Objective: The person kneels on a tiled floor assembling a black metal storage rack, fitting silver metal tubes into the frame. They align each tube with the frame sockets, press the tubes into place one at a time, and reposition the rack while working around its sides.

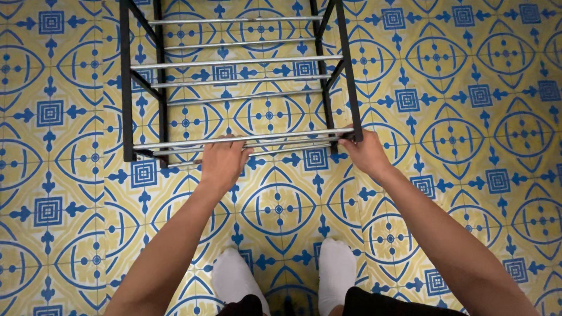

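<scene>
Head view, looking straight down. I've got both hands on the metal rack (234, 66), which fills the upper middle of the frame and stands on the tiled floor (488, 124). Black side frames, silver cross-rods in tiers.

Left hand (222, 161): clenched over the nearest silver rod (282, 139) at the rack's near edge, fingers curled over the top, left of frame centre. Right hand (366, 153): grasping the near right corner, where that rod meets the black upright (348, 72); fingertips are hidden behind the post, so how far the grip closes I can't tell exactly, but it's wrapped on.

White-socked feet (287, 277) at the bottom centre, just below the rack and apart from it.

Step, as I judge it: grip is set on the front edge, rack resting on its feet, so this looks like the hold before shifting or lifting it. Next move calls for an even pull from both hands, since the left grip sits inboard and the right at the corner; uneven force would twist the frame. Keep toes back from the near legs.
</scene>
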